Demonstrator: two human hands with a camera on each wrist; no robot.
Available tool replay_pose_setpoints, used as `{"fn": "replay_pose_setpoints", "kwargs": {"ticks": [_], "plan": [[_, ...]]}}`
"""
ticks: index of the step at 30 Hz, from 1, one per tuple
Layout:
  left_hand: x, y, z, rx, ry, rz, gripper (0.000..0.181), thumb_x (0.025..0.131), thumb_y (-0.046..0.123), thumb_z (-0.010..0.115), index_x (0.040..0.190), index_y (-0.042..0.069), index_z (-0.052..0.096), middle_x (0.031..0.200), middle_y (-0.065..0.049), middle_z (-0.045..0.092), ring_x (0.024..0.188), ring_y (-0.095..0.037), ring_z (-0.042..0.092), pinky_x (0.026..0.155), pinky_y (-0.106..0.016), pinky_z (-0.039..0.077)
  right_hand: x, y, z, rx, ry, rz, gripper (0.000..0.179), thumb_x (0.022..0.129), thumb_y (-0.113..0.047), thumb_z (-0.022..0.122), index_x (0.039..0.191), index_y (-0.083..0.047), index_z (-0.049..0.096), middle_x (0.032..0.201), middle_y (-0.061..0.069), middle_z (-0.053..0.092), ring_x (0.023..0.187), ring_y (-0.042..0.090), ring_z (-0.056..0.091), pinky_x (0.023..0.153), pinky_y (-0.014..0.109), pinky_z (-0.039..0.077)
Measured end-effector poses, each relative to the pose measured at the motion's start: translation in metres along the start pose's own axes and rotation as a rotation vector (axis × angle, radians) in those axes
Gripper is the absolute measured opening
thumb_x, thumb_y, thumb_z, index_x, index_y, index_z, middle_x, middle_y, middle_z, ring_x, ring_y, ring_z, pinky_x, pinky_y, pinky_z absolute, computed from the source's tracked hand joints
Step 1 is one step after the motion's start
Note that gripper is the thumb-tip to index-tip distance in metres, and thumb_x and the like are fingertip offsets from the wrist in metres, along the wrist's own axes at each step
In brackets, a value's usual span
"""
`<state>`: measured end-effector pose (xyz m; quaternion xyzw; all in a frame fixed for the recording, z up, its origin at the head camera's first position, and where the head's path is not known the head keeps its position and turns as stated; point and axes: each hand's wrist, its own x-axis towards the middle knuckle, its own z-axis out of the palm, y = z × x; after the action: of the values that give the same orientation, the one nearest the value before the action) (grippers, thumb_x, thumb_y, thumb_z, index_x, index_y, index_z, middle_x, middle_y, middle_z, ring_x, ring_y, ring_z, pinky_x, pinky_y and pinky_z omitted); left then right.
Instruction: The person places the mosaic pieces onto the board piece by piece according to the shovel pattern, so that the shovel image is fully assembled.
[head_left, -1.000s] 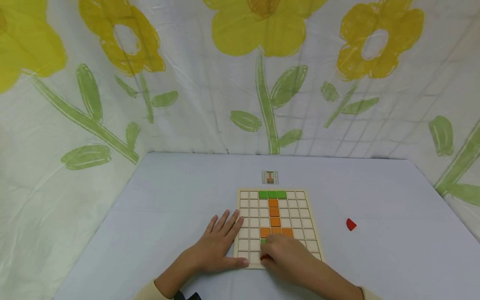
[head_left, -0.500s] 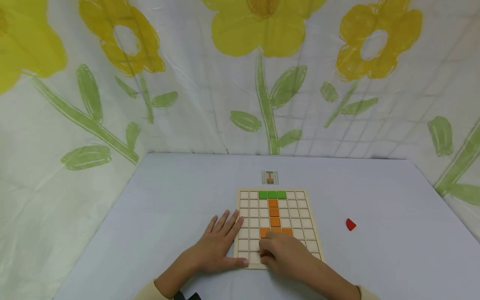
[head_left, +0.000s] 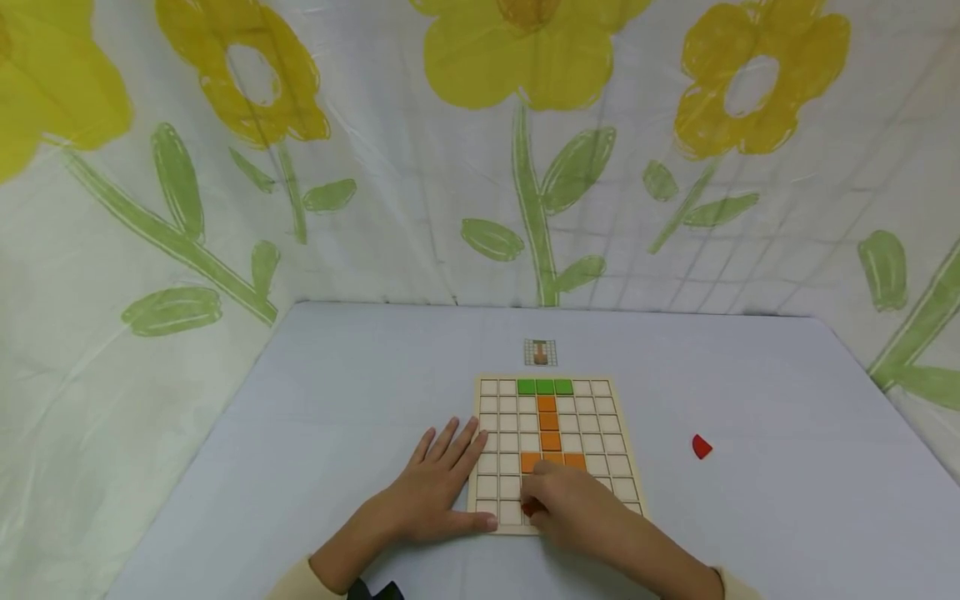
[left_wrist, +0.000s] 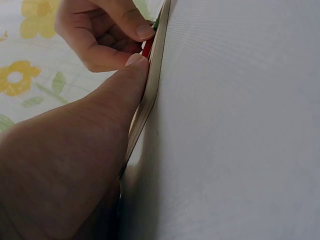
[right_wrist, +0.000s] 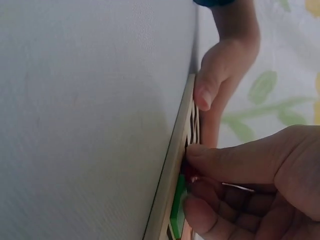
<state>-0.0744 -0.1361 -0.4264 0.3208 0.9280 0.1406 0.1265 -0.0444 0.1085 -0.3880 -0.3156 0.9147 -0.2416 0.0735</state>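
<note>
A wooden grid board (head_left: 487,465) lies on the table, with a row of green tiles (head_left: 545,387) at its far side and orange tiles (head_left: 549,421) below them. My left hand (head_left: 431,492) lies spread at the board's left edge, thumb near the front corner. Over the near rows, my right hand (head_left: 573,504) pinches a small red piece (head_left: 531,507) between thumb and fingers; its shape is mostly covered. In the right wrist view, a green tile (right_wrist: 177,207) sits tilted at the board right beside those fingertips. The right hand hides several near cells.
A loose red quarter-circle piece (head_left: 701,447) lies on the table to the right. Behind the board is a small pattern card (head_left: 540,352). A dark object (head_left: 375,592) shows at the bottom edge, near the left wrist. A flower-printed cloth (head_left: 405,208) hangs behind the table.
My right hand stays over the near rows with small finger shifts. A green tile edge visible earlier beside its fingers is now covered. My left hand has not moved.
</note>
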Motion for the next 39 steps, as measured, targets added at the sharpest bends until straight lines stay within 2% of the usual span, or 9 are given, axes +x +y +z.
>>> {"fn": "replay_pose_setpoints", "kwargs": {"ticks": [3,9,17,24,28,33,39], "plan": [[-0.0001,0.0004,-0.0006,0.006,0.002,-0.001,0.108,0.086,0.083,0.043,0.163,0.015,0.010,0.168,-0.004,-0.005,0.152,-0.030,-0.007,0.117,-0.057,-0.001,0.0010,0.0000,-0.0006,0.021,-0.011,-0.020,0.017,0.082,0.000,0.079,0.078,-0.014,0.071,0.076,-0.014,0.056,0.068,0.000,0.047,0.063,0.019,0.047],[0.0006,0.0007,-0.0010,0.002,0.005,0.004,0.108,0.086,0.083,0.043,0.163,0.015,0.010,0.168,-0.004,-0.004,0.152,-0.031,-0.007,0.117,-0.057,-0.001,-0.0010,0.0010,-0.0027,0.016,-0.041,0.013,0.015,0.080,-0.002,0.082,0.081,-0.014,0.073,0.080,-0.013,0.054,0.069,0.001,0.048,0.063,0.020,0.047],[0.0004,0.0009,-0.0015,0.010,0.000,-0.003,0.108,0.086,0.083,0.043,0.163,0.015,0.009,0.168,-0.004,-0.005,0.152,-0.030,-0.006,0.117,-0.057,-0.001,-0.0028,-0.0004,-0.0001,-0.036,-0.011,-0.007,0.012,0.079,-0.008,0.085,0.077,-0.015,0.075,0.076,-0.014,0.054,0.066,0.000,0.046,0.061,0.019,0.046],[0.0004,0.0015,-0.0015,0.014,0.005,0.002,0.108,0.086,0.083,0.042,0.163,0.014,0.010,0.168,-0.005,-0.004,0.152,-0.031,-0.006,0.117,-0.057,-0.001,-0.0035,-0.0013,0.0002,-0.094,0.061,-0.020,0.018,0.076,-0.002,0.081,0.070,-0.014,0.069,0.072,-0.012,0.053,0.063,0.003,0.044,0.057,0.020,0.044],[0.0004,0.0022,-0.0018,0.007,0.004,0.002,0.108,0.086,0.083,0.042,0.163,0.014,0.010,0.168,-0.005,-0.004,0.152,-0.031,-0.006,0.117,-0.057,-0.001,-0.0021,-0.0033,0.0001,-0.136,0.058,-0.022,0.020,0.075,-0.002,0.081,0.067,-0.015,0.068,0.070,-0.012,0.051,0.062,0.003,0.042,0.056,0.020,0.043],[-0.0004,0.0022,-0.0024,0.006,0.000,0.000,0.108,0.086,0.083,0.044,0.163,0.014,0.010,0.168,-0.005,-0.004,0.152,-0.031,-0.005,0.117,-0.057,0.000,-0.0019,-0.0050,0.0002,-0.124,0.066,-0.038,0.021,0.074,0.000,0.082,0.067,-0.016,0.071,0.070,-0.014,0.053,0.063,0.001,0.044,0.059,0.020,0.045],[-0.0010,0.0015,-0.0022,-0.001,0.000,-0.002,0.108,0.087,0.082,0.045,0.163,0.014,0.010,0.168,-0.005,-0.004,0.152,-0.031,-0.006,0.117,-0.057,-0.001,-0.0034,-0.0047,0.0018,-0.166,0.078,-0.049,0.017,0.075,-0.007,0.086,0.071,-0.016,0.073,0.073,-0.013,0.054,0.066,0.003,0.045,0.059,0.020,0.045]]}}
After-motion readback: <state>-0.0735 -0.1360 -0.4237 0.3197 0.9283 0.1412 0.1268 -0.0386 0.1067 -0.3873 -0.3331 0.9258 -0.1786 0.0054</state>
